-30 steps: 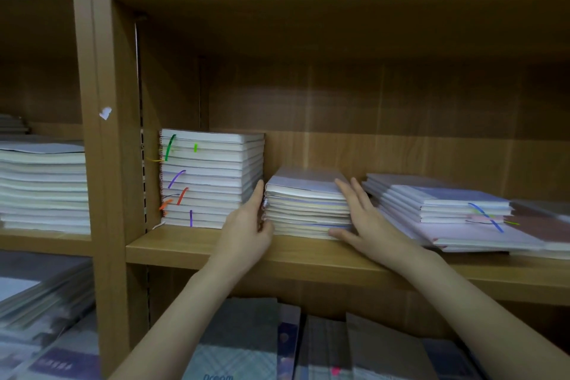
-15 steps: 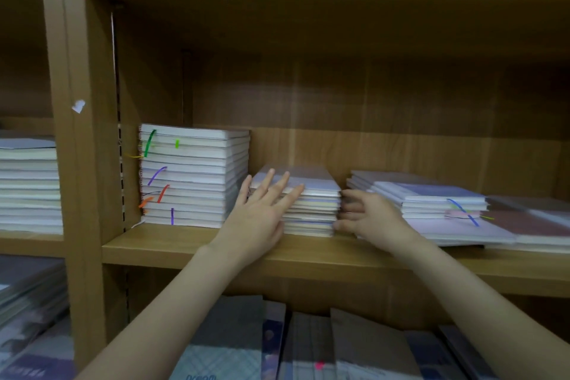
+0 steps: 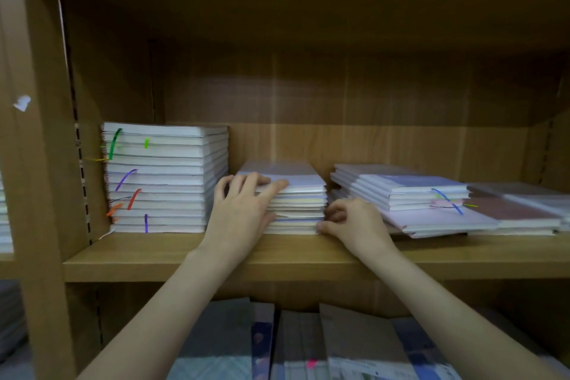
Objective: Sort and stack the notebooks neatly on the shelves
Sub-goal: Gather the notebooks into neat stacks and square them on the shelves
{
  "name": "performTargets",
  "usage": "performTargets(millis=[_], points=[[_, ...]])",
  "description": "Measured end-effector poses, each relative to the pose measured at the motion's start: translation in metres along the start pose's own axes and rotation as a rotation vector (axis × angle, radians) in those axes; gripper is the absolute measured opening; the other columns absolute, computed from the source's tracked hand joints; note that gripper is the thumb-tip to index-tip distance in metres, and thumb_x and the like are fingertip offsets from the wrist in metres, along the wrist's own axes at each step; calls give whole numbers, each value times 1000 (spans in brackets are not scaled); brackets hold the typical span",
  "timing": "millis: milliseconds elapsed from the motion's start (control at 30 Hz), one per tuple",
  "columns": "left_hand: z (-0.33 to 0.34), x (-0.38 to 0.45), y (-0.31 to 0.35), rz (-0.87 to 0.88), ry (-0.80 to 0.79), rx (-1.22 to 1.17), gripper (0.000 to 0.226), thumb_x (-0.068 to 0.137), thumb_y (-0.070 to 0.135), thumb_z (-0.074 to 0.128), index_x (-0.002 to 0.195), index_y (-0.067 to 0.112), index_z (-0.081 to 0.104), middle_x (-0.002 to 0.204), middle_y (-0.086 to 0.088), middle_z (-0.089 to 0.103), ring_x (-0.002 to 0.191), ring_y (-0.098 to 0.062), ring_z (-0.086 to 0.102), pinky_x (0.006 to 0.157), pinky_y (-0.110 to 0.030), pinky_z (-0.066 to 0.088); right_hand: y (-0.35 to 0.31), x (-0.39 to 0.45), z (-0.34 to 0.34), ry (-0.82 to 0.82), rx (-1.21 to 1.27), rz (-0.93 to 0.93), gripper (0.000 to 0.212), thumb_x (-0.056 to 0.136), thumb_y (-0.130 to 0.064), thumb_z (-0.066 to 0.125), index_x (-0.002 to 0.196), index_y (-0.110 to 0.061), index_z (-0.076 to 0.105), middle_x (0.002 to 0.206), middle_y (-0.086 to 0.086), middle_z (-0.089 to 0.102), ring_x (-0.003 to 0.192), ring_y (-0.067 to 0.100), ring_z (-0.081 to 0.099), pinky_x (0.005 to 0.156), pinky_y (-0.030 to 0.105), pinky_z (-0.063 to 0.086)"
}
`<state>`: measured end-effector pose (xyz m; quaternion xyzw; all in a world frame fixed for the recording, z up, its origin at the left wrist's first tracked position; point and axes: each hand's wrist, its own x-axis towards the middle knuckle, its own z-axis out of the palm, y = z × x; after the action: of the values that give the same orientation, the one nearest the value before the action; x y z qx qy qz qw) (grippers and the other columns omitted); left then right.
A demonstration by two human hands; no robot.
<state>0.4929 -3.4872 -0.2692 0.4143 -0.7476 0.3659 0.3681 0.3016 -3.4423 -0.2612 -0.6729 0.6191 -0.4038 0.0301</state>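
A short stack of pale notebooks [image 3: 296,210] stands in the middle of the wooden shelf [image 3: 154,256]. My left hand [image 3: 243,210] lies over its front left corner, fingers curled onto the top cover and thumb against the front edges. My right hand [image 3: 351,222] sits at the stack's lower right corner with its fingers curled against the bottom notebooks. A taller stack of white notebooks [image 3: 163,179] with coloured ribbon markers stands to the left. An untidy, spread pile of notebooks [image 3: 413,197] lies to the right.
The shelf's left upright [image 3: 40,163] and back panel [image 3: 339,95] close the bay. More notebooks lie flat at the far right [image 3: 524,210]. Upright covers [image 3: 308,345] fill the shelf below. Another stack shows at the left edge [image 3: 4,219].
My left hand moved from the stack's left side onto its top and front corner. My right hand slid down from the top cover and curled at the lower right corner. The view came closer.
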Motion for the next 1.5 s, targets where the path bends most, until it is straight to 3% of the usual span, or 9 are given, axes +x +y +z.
performTargets(millis=[167, 300, 500, 600, 700, 833, 1000, 1233, 1500], points=[[0, -1, -4, 25, -48, -22, 65, 63, 33, 83, 123, 27, 58, 105, -4, 61, 97, -28, 59, 88, -47, 44, 2, -4, -5, -71, 120, 51, 42, 78, -26, 74, 115, -9, 63, 110, 5, 67, 94, 8, 59, 74, 11, 43], [-3, -3, -13, -7, -137, -89, 70, 71, 37, 76, 134, 31, 47, 124, -2, 54, 121, -26, 47, 108, -50, 21, -2, 0, 0, 26, 245, 134, 36, 80, -29, 73, 105, -5, 68, 100, 10, 70, 95, 18, 65, 90, 34, 51], [-8, -6, -14, -36, -128, -52, 70, 63, 35, 83, 127, 26, 56, 117, -4, 60, 114, -28, 55, 103, -58, 28, -3, 3, 5, 60, 261, 147, 33, 78, -28, 75, 98, -3, 69, 94, 11, 71, 91, 23, 66, 88, 42, 52], [-15, -10, -14, -160, -193, -167, 82, 75, 40, 73, 144, 30, 30, 147, -5, 33, 138, -25, 26, 114, -45, 13, -3, 1, 4, 29, 197, 103, 27, 78, -28, 75, 95, -7, 68, 89, 7, 70, 86, 19, 66, 82, 33, 53], [-26, -19, -19, -330, -244, -437, 95, 77, 29, 74, 148, 31, 11, 154, -2, 14, 140, -20, 18, 113, -33, 20, -3, 3, 7, 79, 164, 109, 26, 76, -29, 77, 83, -6, 68, 79, 12, 71, 79, 23, 67, 76, 35, 53], [-35, -32, -22, -439, -255, -584, 93, 76, 11, 74, 148, 26, 16, 143, -2, 32, 129, -17, 40, 105, -26, 34, -3, 7, 10, 87, 146, 98, 29, 75, -27, 78, 72, 0, 69, 71, 16, 70, 71, 28, 67, 73, 44, 54], [-40, -35, -23, -570, -313, -641, 84, 77, 3, 71, 145, 19, 24, 121, -4, 57, 105, -20, 61, 96, -34, 48, -4, 4, 7, 28, 106, 85, 35, 76, -30, 77, 96, -3, 67, 93, 11, 70, 90, 22, 64, 79, 32, 49], [-40, -26, -25, -761, -365, -711, 74, 80, 2, 69, 143, 15, 33, 97, -4, 67, 83, -11, 62, 82, -18, 44, -6, 5, 9, -18, -3, 56, 38, 75, -27, 78, 102, -3, 65, 103, 12, 67, 97, 23, 61, 80, 31, 47], [-43, -21, -21, -818, -412, -788, 33, 79, -3, 68, 112, -1, 65, 93, -10, 68, 89, -16, 57, 79, -22, 43, 1, 10, 10, -83, 98, 48, 41, 74, -24, 79, 108, -4, 67, 110, 10, 67, 104, 22, 61, 92, 38, 47]])
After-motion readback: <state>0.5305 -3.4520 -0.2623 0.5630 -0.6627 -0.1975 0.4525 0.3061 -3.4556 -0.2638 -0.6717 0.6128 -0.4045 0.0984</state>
